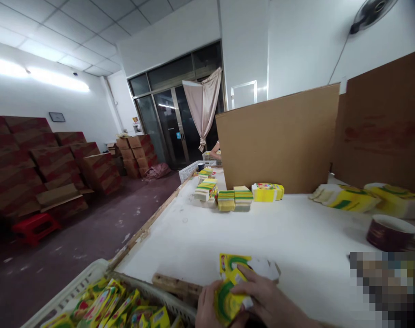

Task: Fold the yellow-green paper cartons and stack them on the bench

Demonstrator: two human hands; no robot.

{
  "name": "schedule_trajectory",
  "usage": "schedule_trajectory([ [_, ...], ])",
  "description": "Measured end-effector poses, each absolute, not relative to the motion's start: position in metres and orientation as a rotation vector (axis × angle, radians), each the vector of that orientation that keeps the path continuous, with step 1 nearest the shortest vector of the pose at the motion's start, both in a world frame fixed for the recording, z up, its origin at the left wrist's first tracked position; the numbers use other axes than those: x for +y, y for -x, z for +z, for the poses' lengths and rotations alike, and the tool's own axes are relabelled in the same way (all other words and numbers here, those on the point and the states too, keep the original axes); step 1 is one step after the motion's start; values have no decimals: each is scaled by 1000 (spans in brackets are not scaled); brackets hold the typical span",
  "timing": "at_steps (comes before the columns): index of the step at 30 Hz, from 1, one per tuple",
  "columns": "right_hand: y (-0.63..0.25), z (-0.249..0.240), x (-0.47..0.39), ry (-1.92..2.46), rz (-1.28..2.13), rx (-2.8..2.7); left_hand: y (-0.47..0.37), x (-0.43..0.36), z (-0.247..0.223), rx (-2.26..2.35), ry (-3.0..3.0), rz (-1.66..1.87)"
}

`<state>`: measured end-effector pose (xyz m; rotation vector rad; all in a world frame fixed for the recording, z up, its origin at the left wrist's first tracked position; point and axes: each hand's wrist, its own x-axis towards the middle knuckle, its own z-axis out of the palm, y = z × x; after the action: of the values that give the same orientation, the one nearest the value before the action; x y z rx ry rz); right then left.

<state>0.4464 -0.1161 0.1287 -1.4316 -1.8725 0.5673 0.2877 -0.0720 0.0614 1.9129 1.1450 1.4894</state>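
Low in the middle of the head view, a yellow and green printed carton (224,303) is gripped between both hands. My left hand (206,303) has its fingers closed on the carton's left side. From the right, my right hand (257,291) closes over its upper and right part, hiding some of it. Just beyond lies another printed carton (233,260) on the white table, its white flaps towards the right and partly behind my right hand. To the left, a white plastic basket (101,264) holds many yellow and green packets (115,300).
Stacks of flat yellow cartons (235,199) stand before a cardboard divider (279,141). More cartons (347,198) and a dark mug (392,232) are at right. A person's arm (215,150) shows behind the divider. A red stool (37,228) stands by stacked boxes (57,159).
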Motion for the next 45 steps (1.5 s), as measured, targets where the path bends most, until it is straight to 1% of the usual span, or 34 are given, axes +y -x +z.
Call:
schedule_trajectory([
  [4,-447,147,-120,1378,692,-1916,-284,-84,82,1113,-1882,1248],
  [7,-434,137,-118,1448,730,-1770,-280,-86,94,1177,-1895,1135],
  [9,-423,126,-115,1456,766,-1688,-278,-84,97,1204,-1884,1124],
  [11,-419,119,-112,1364,798,-1646,-272,-80,95,1219,-1766,1170],
  [14,-432,121,-106,1279,778,-1561,-249,-70,88,1227,-1260,1523],
  [15,-441,122,-104,1328,738,-1534,-239,-67,86,1183,-1034,1676],
  [17,-459,122,-98,1503,572,-1506,-218,-60,82,1033,-768,1803],
  [19,-473,115,-93,1729,406,-1602,-207,-55,79,864,-438,1821],
  [22,-478,99,-86,1951,301,-1736,-218,-52,76,768,-133,1586],
  [24,-474,91,-83,1993,286,-1756,-236,-53,75,761,-116,1396],
  [26,-469,87,-83,2027,267,-1775,-253,-56,74,771,-138,1307],
  [33,-465,88,-91,2028,223,-1852,-266,-61,71,845,-187,1336],
  [40,-463,94,-95,2019,172,-1729,-283,-70,75,838,-278,1293],
  [45,-468,87,-93,1933,263,-1661,-298,-80,71,849,-361,1189],
])
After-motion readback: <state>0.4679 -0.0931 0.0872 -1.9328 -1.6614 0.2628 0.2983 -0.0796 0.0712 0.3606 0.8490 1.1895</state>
